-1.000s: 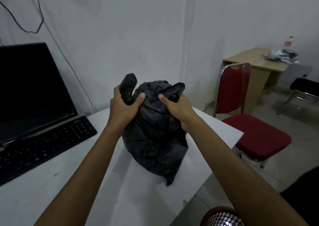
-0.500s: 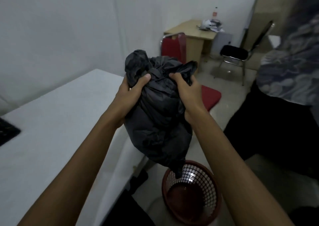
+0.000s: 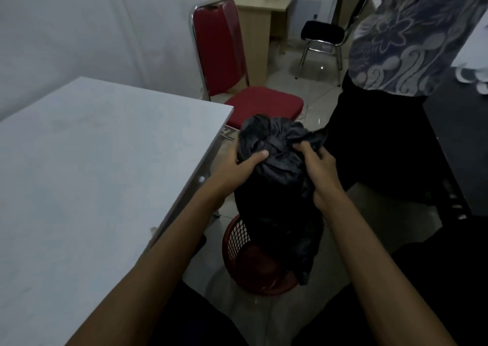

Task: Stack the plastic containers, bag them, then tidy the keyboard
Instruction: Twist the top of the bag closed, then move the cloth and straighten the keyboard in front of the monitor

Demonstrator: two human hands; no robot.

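A full black plastic bag hangs in the air beside the white table, right over a red mesh basket on the floor. Its lower end reaches down into the basket's mouth. My left hand grips the bunched top of the bag on its left side. My right hand grips the top on the right, fingers curled into the plastic. The containers inside the bag are hidden. The keyboard is out of view.
A red chair stands just past the table's corner. A person in a patterned shirt stands close on the right beside a dark counter. Farther back are a wooden desk and a black chair.
Both hands carried the bag off the table to the right and lowered it over the red basket. The view swung right, so monitor and keyboard dropped out of sight.
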